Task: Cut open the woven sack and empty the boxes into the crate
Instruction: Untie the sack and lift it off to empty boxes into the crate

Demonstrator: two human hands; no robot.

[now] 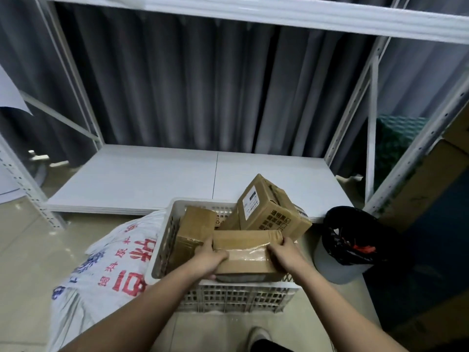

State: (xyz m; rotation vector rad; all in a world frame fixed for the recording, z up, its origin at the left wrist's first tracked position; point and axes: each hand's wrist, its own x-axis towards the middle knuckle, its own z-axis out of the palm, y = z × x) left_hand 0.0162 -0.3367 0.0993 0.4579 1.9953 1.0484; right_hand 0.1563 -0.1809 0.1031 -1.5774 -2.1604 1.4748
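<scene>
A white perforated plastic crate (228, 297) stands on the floor in front of me and holds several taped cardboard boxes. Both hands grip one flat taped box (247, 252) at the crate's near side: my left hand (209, 257) holds its left end, my right hand (284, 254) its right end. A larger box with a white label (266, 208) lies tilted on top at the back right. Another box (193, 229) sits at the crate's left. The white woven sack (111, 265), printed with red and blue characters, lies slumped on the floor left of the crate.
A white metal shelving unit (152, 174) with a low bottom shelf stands right behind the crate. A bin with a black liner (352, 243) sits to the crate's right. Cardboard cartons (426, 184) stand at the far right. My shoe (258, 336) is below the crate.
</scene>
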